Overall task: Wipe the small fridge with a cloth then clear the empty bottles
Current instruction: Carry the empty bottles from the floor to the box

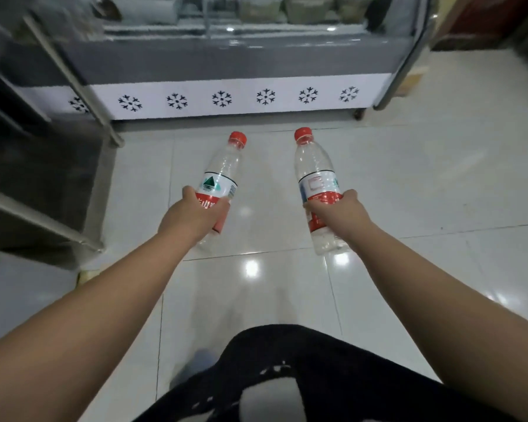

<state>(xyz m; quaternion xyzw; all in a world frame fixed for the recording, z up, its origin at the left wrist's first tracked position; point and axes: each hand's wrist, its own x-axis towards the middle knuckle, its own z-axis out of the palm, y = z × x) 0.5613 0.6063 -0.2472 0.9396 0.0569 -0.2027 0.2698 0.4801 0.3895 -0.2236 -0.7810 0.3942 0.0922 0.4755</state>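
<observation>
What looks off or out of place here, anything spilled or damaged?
Nothing stands out. The left hand and right hand each hold a capped clear bottle, left bottle and right bottle, undented. The floor shows only light reflections, no spill.

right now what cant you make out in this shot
- Head view, left hand: its fingers are hidden behind the left bottle.
- Head view, right hand: most of its fingers are hidden behind the right bottle.
- Label print on both bottles: too small to read.
- Fridge contents: blurred, cut off by the top edge.
</observation>
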